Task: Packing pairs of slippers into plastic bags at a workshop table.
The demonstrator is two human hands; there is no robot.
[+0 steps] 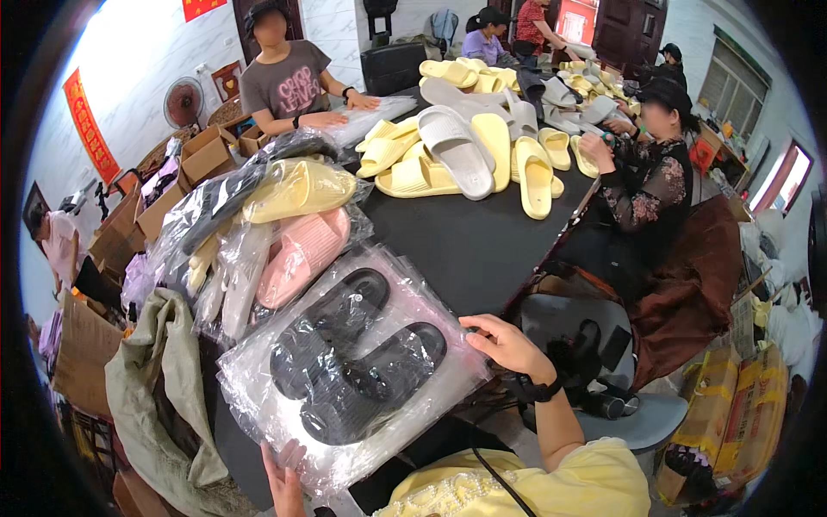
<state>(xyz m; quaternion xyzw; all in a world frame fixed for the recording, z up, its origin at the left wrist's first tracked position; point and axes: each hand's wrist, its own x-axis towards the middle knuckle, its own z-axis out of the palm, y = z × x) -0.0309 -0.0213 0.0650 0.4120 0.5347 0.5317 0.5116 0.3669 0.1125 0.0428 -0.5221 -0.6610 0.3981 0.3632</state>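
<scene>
A pair of black slippers (362, 362) lies inside a clear plastic bag (405, 297), on top of a stack of similar clear bags at the table's near edge. My right hand (512, 347) has its thumb and fingers closed on the bag's right edge. At the lower left corner, my left hand (286, 478) grips the bag's edge, with some fingertips partly covered by the plastic. Just beyond the bag, a heap of bagged slippers includes a pink slipper (306, 258) and a yellow slipper (299, 191).
Loose yellow and grey slippers (457, 151) are piled along the dark table (439, 250). One person (289, 77) stands at the far left; another (646, 172) sits at the right. A grey-green cloth sack (164, 396), a chair (573, 332) and taped cartons (728, 414) surround the near end.
</scene>
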